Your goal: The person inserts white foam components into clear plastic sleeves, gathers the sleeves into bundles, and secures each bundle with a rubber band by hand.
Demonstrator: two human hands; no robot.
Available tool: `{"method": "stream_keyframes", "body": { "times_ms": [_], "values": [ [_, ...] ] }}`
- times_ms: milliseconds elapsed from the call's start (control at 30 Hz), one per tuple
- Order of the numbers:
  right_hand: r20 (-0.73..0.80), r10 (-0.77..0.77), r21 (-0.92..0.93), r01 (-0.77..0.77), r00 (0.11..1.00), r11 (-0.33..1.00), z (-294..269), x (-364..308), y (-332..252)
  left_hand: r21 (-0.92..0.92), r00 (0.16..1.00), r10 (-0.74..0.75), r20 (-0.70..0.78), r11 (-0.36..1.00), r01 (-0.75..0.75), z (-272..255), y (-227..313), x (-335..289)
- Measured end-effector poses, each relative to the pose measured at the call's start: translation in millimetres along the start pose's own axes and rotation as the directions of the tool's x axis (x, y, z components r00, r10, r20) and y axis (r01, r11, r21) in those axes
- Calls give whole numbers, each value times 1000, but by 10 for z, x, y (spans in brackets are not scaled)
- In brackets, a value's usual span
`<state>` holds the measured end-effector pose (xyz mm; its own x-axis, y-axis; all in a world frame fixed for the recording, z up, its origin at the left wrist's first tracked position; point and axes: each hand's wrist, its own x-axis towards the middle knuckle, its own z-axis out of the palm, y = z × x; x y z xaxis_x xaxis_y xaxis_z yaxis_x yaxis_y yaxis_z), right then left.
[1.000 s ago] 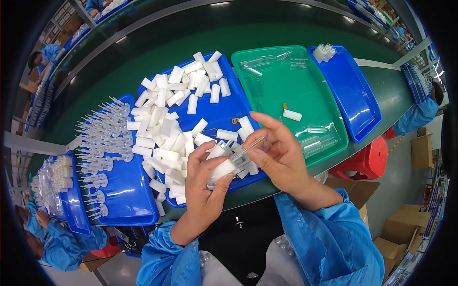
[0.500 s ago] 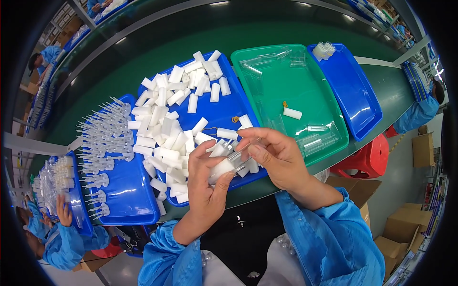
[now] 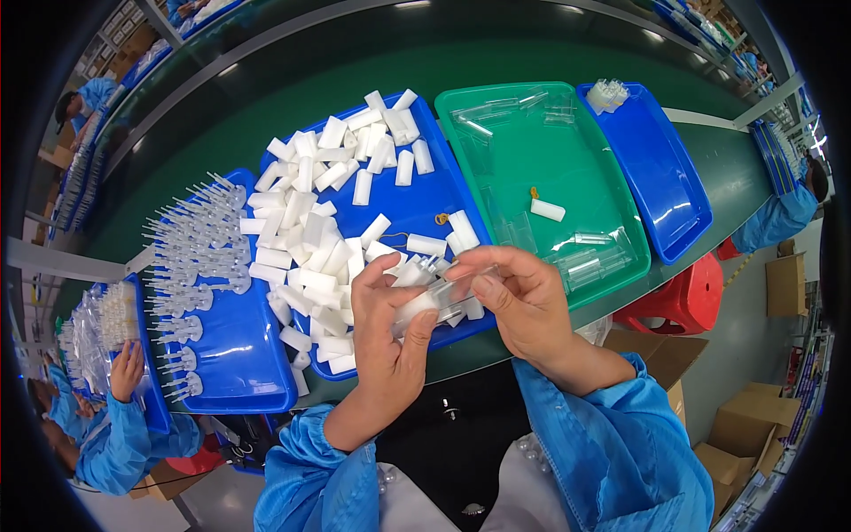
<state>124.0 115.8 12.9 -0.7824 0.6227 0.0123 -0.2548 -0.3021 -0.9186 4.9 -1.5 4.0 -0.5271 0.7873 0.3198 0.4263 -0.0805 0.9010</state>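
My left hand (image 3: 388, 341) is closed around a white part (image 3: 417, 307) with several thin prongs at its far end. A clear tube (image 3: 454, 291) lies against this part, pinched between the thumb and fingers of my right hand (image 3: 530, 310). Whether the tube's end is around the part or beside it, I cannot tell. Both hands are over the near edge of a blue tray (image 3: 448, 173), which holds a heap of white cylinders (image 3: 301, 208) and a small yellow-brown ring (image 3: 441, 218).
A green tray (image 3: 576, 168) to the right holds clear tubes (image 3: 592, 266) and one white cylinder (image 3: 547, 210). Beyond it is another blue tray (image 3: 660, 177). Pronged clear parts (image 3: 199, 253) fill a left blue tray (image 3: 239, 368). A red stool (image 3: 684, 297) and cardboard boxes (image 3: 731, 457) stand at right. Co-workers sit nearby.
The view has shifted slightly. My hands keep the white part and clear tube together, with small finger movements. At left, the co-worker's hand has moved up and right, to the tray edge.
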Motion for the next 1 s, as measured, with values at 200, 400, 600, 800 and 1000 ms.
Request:
{"method": "stream_keyframes", "body": {
  "times_ms": [200,400,600,800,1000],
  "values": [
    [-9,-113,-53,112,994,992,25,8,7,-11,999,-31,-21,999,31,10,20,4],
    [1,-99,-115,98,995,989,39,-7,-10,56,999,49,5,997,-49,-20,-5,9],
    [-15,-100,-106,98,995,990,38,-3,-9,117,994,107,-6,988,-105,14,5,12],
    [13,-17,-93,19,1000,995,-33,46,-42,87,998,54,24,995,-56,-4,26,26],
    [136,29,-40,-23,990,999,-94,71,-70,88,994,92,67,991,-97,-34,22,21]
  ]
}}
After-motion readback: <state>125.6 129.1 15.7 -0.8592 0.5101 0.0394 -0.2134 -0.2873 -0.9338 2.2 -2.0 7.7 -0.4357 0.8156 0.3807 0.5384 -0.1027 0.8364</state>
